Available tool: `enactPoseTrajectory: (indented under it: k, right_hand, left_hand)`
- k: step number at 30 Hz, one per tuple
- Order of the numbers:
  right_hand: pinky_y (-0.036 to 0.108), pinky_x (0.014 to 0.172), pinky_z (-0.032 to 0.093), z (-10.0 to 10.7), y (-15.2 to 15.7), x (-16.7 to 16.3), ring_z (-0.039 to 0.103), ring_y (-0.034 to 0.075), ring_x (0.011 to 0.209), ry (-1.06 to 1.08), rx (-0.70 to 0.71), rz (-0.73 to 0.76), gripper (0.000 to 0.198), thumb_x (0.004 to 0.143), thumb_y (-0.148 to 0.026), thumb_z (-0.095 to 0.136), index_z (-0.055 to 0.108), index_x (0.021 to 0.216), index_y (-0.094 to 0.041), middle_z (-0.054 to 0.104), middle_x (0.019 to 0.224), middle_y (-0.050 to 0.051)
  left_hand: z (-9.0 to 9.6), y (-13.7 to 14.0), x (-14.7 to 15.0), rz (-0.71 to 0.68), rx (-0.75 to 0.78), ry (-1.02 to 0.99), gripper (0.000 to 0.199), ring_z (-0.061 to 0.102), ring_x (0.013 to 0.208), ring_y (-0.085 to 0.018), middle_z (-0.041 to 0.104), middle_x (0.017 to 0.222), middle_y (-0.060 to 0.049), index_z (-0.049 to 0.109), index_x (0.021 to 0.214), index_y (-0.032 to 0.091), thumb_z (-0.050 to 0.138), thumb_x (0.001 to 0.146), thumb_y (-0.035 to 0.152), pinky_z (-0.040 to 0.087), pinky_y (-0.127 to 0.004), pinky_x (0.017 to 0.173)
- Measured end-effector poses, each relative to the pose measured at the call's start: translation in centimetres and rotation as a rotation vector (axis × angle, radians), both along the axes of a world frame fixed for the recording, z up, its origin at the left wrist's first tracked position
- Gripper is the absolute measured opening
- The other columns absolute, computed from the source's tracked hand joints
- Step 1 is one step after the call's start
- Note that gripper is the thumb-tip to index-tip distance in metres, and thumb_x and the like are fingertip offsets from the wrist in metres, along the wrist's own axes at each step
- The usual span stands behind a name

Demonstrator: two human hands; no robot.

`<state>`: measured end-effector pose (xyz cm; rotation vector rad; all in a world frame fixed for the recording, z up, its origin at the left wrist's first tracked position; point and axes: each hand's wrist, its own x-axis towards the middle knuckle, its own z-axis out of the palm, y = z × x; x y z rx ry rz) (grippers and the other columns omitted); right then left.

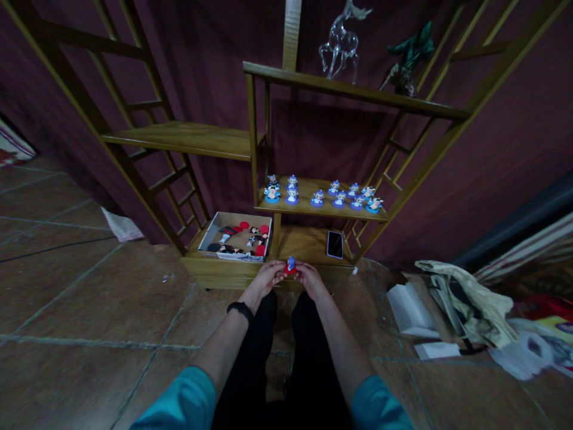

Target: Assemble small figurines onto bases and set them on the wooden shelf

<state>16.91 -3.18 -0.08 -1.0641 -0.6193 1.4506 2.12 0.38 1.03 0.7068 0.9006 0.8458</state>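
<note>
Between my two hands, in front of the low shelf, is a small purple-blue figurine point(291, 262) on a red round base. My left hand point(271, 275) grips the base from the left, fingers closed on its edge. From the other side my right hand point(310, 278) pinches the same base. Beyond the hands, several similar figurines point(317, 198) stand upright on the middle shelf point(304, 206), most on purple bases and some on blue ones. An open cardboard box point(210, 236) left of my hands holds more figurines point(257, 240) and loose red discs point(244, 225).
A phone point(335, 245) lies on the lower shelf point(299, 245) at right. The top shelf point(349, 88) bears a clear glass deer point(344, 42) and a dark green statue point(414, 57). White boxes point(409, 310), cloth point(474, 298) and plastic bags point(523, 352) are on the floor at right.
</note>
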Motion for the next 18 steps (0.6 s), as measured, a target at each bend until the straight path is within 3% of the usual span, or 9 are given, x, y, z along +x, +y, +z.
enactPoseTrajectory:
  k: [11, 18]
  right_hand:
    - [0.026, 0.063, 0.046, 0.34, -0.2, -0.18, 0.057, 0.01, 0.062, -0.007, 0.012, 0.006, 0.035, 0.058, -0.032, 0.073, 0.065, 0.09, -0.019, 0.067, 0.074, 0.001]
    - [0.026, 0.064, 0.045, 0.44, -0.32, -0.3, 0.059, 0.011, 0.064, -0.007, 0.017, 0.006, 0.038, 0.056, -0.032, 0.074, 0.064, 0.09, -0.019, 0.068, 0.076, 0.002]
  left_hand:
    - [-0.04, 0.07, 0.04, 0.096, -0.042, -0.114, 0.006, 0.065, 0.063, -0.013, 0.067, 0.071, -0.008, 0.057, 0.075, 0.009, 0.063, 0.072, 0.01, 0.054, -0.019, 0.059]
    - [-0.13, 0.02, -0.01, 0.035, -0.027, -0.11, 0.01, 0.067, 0.069, -0.017, 0.068, 0.074, -0.01, 0.055, 0.074, 0.009, 0.064, 0.071, 0.01, 0.056, -0.023, 0.063]
